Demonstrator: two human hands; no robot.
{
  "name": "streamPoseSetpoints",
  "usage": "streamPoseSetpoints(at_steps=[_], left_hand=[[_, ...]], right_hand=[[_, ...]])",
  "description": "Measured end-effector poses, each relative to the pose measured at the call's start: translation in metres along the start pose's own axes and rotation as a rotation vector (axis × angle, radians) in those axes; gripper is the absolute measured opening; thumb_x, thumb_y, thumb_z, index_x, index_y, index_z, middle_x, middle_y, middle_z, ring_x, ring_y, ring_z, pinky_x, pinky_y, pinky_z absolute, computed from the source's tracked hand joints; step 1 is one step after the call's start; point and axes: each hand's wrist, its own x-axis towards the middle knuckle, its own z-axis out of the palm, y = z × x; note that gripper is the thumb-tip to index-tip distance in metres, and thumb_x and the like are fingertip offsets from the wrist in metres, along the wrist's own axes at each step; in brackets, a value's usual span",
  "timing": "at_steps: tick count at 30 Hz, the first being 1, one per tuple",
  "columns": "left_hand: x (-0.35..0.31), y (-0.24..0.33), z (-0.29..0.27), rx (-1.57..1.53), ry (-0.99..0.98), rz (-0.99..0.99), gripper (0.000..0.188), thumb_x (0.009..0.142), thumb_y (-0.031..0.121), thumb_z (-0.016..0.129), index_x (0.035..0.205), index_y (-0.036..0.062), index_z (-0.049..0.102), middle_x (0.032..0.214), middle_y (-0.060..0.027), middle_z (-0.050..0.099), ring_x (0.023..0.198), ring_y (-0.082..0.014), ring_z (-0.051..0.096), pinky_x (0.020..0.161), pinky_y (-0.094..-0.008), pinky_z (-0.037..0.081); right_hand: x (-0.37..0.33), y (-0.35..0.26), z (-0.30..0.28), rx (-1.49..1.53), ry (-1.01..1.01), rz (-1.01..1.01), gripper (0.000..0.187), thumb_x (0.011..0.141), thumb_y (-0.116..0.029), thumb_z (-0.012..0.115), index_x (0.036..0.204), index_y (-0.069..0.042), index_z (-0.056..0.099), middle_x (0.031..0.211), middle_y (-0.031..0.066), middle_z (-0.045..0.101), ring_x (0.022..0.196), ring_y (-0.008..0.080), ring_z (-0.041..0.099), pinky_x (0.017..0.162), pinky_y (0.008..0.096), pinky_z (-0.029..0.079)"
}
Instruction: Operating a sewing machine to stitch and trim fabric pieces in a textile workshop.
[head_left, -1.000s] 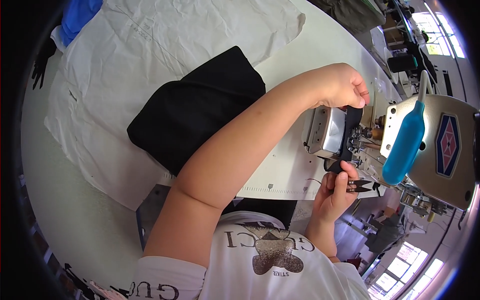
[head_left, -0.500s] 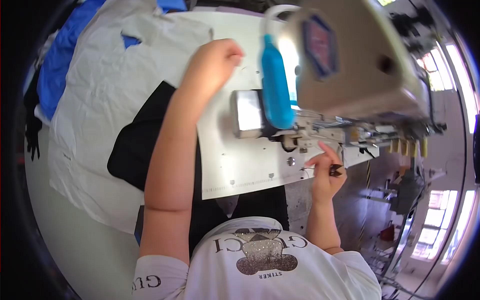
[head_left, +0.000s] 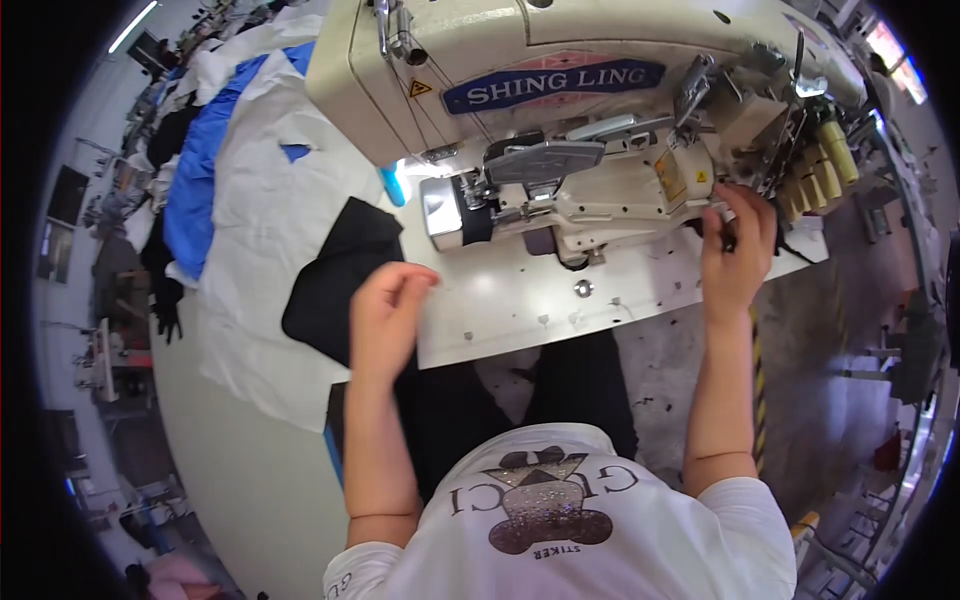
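My left hand (head_left: 385, 315) hovers over the near edge of the white machine table, beside a folded black cloth (head_left: 335, 280). Its fingers and thumb are drawn together; whatever may be between them is too small to make out. At the right end of the sewing machine (head_left: 610, 200), my right hand (head_left: 738, 245) reaches up with curled fingers, the fingertips against the cream housing. A small dark tool, apparently thread snips (head_left: 730, 240), shows partly in its palm; the fingers hide most of it.
White fabric (head_left: 270, 230) and blue fabric (head_left: 205, 190) are heaped at the left. Yellowish thread cones (head_left: 815, 185) stand right of the machine. The machine's upper arm (head_left: 560, 40) overhangs the table (head_left: 500, 325). A bright blue object (head_left: 393, 185) sits behind the machine's left end.
The view has swung, showing more of the machine. My left hand has come back toward me from the far side of the table. My right hand has moved right and up to the housing.
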Motion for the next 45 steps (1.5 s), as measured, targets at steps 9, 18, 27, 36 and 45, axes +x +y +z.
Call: streamPoseSetpoints(at_steps=[9, 18, 27, 36, 45], left_hand=[[-0.029, -0.008, 0.052, -0.069, -0.253, -0.119, 0.016, 0.094, 0.015, 0.058, 0.095, 0.0014, 0.067, 0.088, -0.0047, 0.069, 0.081, -0.0089, 0.06, 0.074, -0.0239, 0.047], [-0.037, -0.026, 0.051, 0.001, -0.341, -0.356, 0.017, 0.089, 0.001, 0.06, 0.105, -0.0005, 0.064, 0.082, -0.0001, 0.063, 0.068, -0.0043, 0.052, 0.062, -0.0195, 0.043], [-0.023, -0.007, 0.056, 0.057, -0.145, -0.231, 0.016, 0.094, 0.011, 0.056, 0.1, 0.0, 0.067, 0.085, -0.0026, 0.067, 0.072, -0.0065, 0.055, 0.067, -0.0211, 0.046], [0.009, 0.02, 0.095, 0.402, 0.277, 0.273, 0.01, 0.086, 0.01, 0.068, 0.094, 0.0044, 0.069, 0.067, -0.0043, 0.064, 0.055, -0.0103, 0.057, 0.053, -0.0232, 0.044], [0.049, 0.03, 0.115, 0.807, 0.503, 0.438, 0.015, 0.082, 0.014, 0.069, 0.097, 0.0139, 0.071, 0.056, -0.0027, 0.057, 0.045, -0.0177, 0.055, 0.047, -0.0286, 0.043]], right_hand=[[-0.065, 0.009, -0.054, -0.045, -0.021, -0.007, 0.018, 0.075, 0.008, 0.069, 0.088, -0.002, 0.062, 0.093, 0.0125, 0.06, 0.081, 0.0249, 0.06, 0.064, 0.03, 0.048], [-0.183, 0.054, -0.061, -0.041, -0.094, 0.065, 0.025, 0.066, 0.012, 0.066, 0.087, -0.002, 0.061, 0.1, 0.0142, 0.061, 0.082, 0.0276, 0.061, 0.069, 0.034, 0.05], [-0.198, 0.083, -0.061, 0.002, -0.205, -0.028, 0.022, 0.066, 0.006, 0.072, 0.085, -0.002, 0.062, 0.096, 0.0144, 0.061, 0.07, 0.0258, 0.062, 0.06, 0.0318, 0.05], [-0.176, 0.089, -0.087, -0.107, -0.036, 0.099, 0.015, 0.081, 0.008, 0.064, 0.093, -0.001, 0.063, 0.089, 0.0124, 0.06, 0.068, 0.02, 0.055, 0.054, 0.0287, 0.043], [-0.175, 0.067, -0.065, 0.071, -0.087, 0.224, 0.012, 0.083, 0.006, 0.064, 0.092, -0.001, 0.063, 0.083, 0.0075, 0.059, 0.061, 0.0134, 0.049, 0.052, 0.0241, 0.037]])
